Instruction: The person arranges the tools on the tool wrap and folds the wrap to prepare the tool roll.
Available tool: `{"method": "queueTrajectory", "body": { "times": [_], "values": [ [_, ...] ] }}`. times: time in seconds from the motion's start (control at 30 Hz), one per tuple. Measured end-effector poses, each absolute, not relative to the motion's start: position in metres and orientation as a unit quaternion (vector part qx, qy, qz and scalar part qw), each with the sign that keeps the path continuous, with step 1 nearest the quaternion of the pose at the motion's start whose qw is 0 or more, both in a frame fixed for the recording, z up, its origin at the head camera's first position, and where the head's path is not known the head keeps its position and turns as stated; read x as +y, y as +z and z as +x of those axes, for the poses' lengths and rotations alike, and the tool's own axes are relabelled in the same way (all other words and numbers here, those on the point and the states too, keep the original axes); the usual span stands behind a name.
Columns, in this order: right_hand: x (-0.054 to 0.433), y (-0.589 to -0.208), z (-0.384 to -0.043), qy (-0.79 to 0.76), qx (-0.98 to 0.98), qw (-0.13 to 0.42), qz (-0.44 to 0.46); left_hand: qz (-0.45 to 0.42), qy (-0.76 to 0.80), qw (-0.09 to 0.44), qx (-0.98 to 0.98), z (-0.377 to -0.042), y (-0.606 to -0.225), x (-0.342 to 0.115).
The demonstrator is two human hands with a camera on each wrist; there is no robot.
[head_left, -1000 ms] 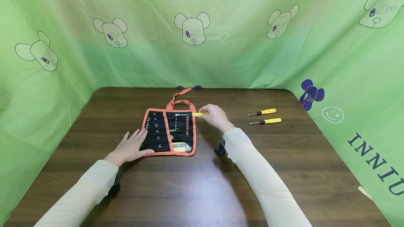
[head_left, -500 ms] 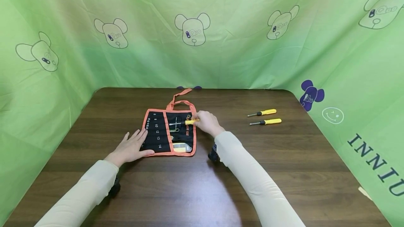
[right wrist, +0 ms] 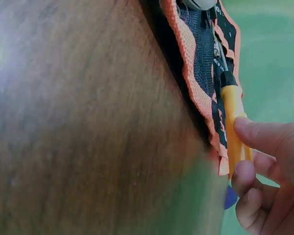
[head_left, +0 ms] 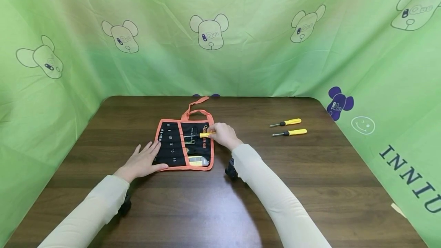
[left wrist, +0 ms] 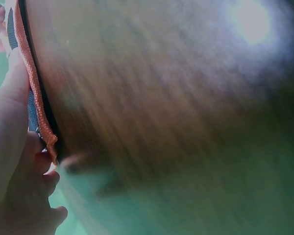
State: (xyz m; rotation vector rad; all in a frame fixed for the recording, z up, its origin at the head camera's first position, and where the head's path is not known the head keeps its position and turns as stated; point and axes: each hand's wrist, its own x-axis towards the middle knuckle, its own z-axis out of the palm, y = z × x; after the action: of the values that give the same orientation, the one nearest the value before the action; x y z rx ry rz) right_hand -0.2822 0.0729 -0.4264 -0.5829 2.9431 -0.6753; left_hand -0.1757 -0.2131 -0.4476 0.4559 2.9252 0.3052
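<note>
— Holding a yellow-handled screwdriver [head_left: 198,135] by the handle end, the right hand [head_left: 222,134] has its thumb and curled fingers pinched round it; the thin metal shaft lies across the open tool roll [head_left: 172,144], pointing left.

— How does the roll look?

— Black fabric with an orange border and an orange strap at its far edge, spread flat on the dark wooden surface [head_left: 310,171]. White size numbers run down its left panel, and other small tools sit in the right panel.

— And the left hand?

— The left hand [head_left: 142,160] lies flat, fingers straight, pressing the roll's left part. It grasps nothing.

— What does the wrist view add?

— The right wrist view shows the black collar where handle meets shaft, and fingertips [right wrist: 247,132] wrapped on the yellow handle just over the orange hem. The left wrist view is blurred; only the hem beside the palm shows.

— Anything else?

— Two more yellow screwdrivers [head_left: 288,127] lie well apart to the right.
</note>
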Motion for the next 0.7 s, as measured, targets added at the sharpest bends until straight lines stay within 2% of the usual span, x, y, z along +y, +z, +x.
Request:
{"method": "queueTrajectory", "body": {
  "times": [0.43, 0.7],
  "values": [
    [0.058, -0.428, -0.281, -0.275, 0.93, 0.049, -0.238, 0.154, 0.103, 0.082, 0.979, -0.175, -0.447, -0.212],
    [0.066, -0.431, -0.283, -0.283, 0.936, 0.045, -0.203, 0.153, 0.103, 0.082, 0.979, -0.175, -0.447, -0.212]
  ]
}}
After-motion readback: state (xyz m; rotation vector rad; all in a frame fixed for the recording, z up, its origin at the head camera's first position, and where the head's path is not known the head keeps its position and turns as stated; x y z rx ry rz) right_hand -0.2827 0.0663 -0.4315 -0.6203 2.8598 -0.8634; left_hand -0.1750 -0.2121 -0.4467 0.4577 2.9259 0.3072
